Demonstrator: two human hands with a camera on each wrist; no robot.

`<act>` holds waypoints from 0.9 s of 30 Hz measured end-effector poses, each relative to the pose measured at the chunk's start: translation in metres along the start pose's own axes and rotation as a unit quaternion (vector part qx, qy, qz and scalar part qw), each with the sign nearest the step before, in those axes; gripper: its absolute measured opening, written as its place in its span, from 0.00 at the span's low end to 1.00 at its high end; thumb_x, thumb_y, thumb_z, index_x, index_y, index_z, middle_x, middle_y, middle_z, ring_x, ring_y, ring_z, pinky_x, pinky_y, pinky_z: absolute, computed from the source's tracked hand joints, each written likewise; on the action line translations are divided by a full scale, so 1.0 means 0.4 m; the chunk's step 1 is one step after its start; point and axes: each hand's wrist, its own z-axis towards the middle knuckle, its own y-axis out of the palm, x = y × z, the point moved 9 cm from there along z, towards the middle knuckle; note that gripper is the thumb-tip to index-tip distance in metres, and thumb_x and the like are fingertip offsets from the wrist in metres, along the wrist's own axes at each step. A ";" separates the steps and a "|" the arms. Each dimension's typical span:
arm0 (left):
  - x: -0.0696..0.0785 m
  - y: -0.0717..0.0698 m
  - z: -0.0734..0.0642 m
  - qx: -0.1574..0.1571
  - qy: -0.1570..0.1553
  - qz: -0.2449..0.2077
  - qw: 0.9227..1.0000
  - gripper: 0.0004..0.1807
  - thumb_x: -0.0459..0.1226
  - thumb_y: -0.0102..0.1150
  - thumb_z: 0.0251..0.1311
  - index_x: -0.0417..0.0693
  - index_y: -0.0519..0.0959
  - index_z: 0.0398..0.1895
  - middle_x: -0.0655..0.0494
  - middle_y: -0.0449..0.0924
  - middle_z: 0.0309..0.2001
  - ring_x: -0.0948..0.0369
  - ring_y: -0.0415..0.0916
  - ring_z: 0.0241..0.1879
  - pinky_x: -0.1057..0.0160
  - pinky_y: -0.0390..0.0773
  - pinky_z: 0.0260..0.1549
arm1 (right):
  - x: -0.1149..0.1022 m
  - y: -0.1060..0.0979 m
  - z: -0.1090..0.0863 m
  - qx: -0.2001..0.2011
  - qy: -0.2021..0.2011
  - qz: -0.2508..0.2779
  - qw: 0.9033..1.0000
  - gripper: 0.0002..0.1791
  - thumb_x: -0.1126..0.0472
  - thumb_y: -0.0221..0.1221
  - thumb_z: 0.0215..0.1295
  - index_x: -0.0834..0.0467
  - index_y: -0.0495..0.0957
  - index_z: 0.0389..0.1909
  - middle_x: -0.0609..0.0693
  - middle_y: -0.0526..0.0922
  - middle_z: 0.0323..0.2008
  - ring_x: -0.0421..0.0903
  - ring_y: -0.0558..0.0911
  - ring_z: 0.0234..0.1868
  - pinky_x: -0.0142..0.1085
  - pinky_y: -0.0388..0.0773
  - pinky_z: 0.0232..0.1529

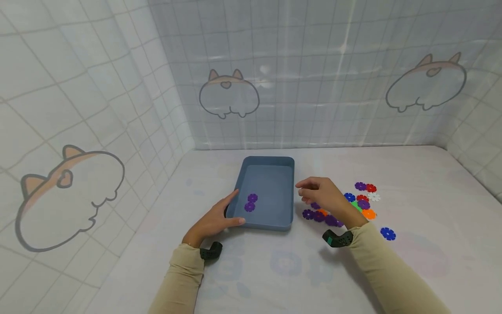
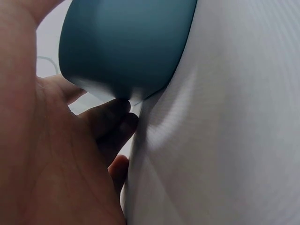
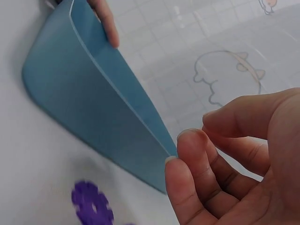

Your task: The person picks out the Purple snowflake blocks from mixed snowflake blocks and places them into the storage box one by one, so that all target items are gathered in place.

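A blue-grey rectangular tray (image 1: pixel 266 174) lies on the table. My left hand (image 1: pixel 213 220) holds its near left corner, thumb over the near rim and fingers along the left side; in the left wrist view the tray's outer wall (image 2: pixel 126 47) is beside the fingers. Two purple flower-shaped plastic discs (image 1: pixel 249 206) lie inside the tray. My right hand (image 1: pixel 319 192) hovers just right of the tray, fingers loosely bent, with nothing seen between them. Below it are several purple discs (image 1: pixel 308 214), partly hidden by the hand; one purple disc (image 3: pixel 93 204) shows in the right wrist view.
More flower discs lie scattered to the right: a white one (image 1: pixel 374 197), an orange one (image 1: pixel 369 214), a red one (image 1: pixel 371 188), and a blue one (image 1: pixel 388 233) apart from the others. Tile-patterned sheeting (image 1: pixel 306 87) walls in the table's back and sides.
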 end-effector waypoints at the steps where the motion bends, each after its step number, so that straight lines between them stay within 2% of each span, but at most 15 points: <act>1: -0.001 0.000 0.000 -0.001 -0.002 0.001 1.000 0.54 0.58 0.66 0.59 0.61 0.45 0.82 0.52 0.44 0.80 0.48 0.41 0.78 0.36 0.49 0.70 | 0.006 -0.005 -0.003 0.001 0.001 -0.003 1.000 0.20 0.55 0.59 0.73 0.63 0.79 0.59 0.62 0.83 0.48 0.56 0.83 0.43 0.47 0.82 0.48; 6: -0.004 -0.001 -0.001 -0.002 -0.006 0.001 1.000 0.55 0.59 0.66 0.59 0.62 0.44 0.82 0.52 0.43 0.80 0.48 0.41 0.78 0.37 0.48 0.71 | 0.032 -0.033 -0.026 0.005 0.008 -0.021 1.000 0.21 0.53 0.59 0.72 0.61 0.79 0.58 0.59 0.83 0.46 0.53 0.83 0.40 0.43 0.82 0.46; 11: -0.005 0.001 0.000 -0.002 -0.006 -0.004 1.000 0.54 0.58 0.66 0.59 0.62 0.45 0.82 0.51 0.43 0.80 0.47 0.41 0.78 0.36 0.48 0.70 | 0.046 -0.057 -0.060 0.009 0.003 -0.038 0.999 0.21 0.53 0.60 0.72 0.60 0.79 0.59 0.56 0.84 0.47 0.50 0.82 0.44 0.42 0.80 0.46; 16: -0.005 0.002 0.000 0.001 -0.002 -0.006 1.000 0.53 0.56 0.67 0.60 0.62 0.46 0.82 0.50 0.44 0.80 0.47 0.41 0.78 0.36 0.48 0.70 | 0.060 -0.080 -0.090 0.011 0.006 -0.036 0.999 0.21 0.54 0.60 0.72 0.61 0.79 0.59 0.57 0.82 0.51 0.51 0.83 0.46 0.43 0.81 0.48; 21: -0.006 0.002 0.001 0.001 -0.004 -0.012 1.000 0.53 0.54 0.68 0.59 0.62 0.47 0.82 0.50 0.45 0.80 0.47 0.42 0.78 0.35 0.49 0.70 | 0.089 -0.106 -0.116 0.014 0.023 -0.070 0.997 0.20 0.53 0.60 0.72 0.59 0.79 0.59 0.55 0.83 0.48 0.51 0.82 0.46 0.43 0.81 0.46; 27: 0.008 0.000 -0.002 0.001 -0.004 -0.024 1.000 0.53 0.50 0.69 0.60 0.57 0.47 0.82 0.49 0.44 0.80 0.46 0.40 0.78 0.35 0.47 0.70 | 0.111 -0.120 -0.137 0.011 0.021 -0.094 0.995 0.19 0.55 0.61 0.71 0.60 0.80 0.56 0.54 0.82 0.48 0.52 0.79 0.43 0.41 0.81 0.41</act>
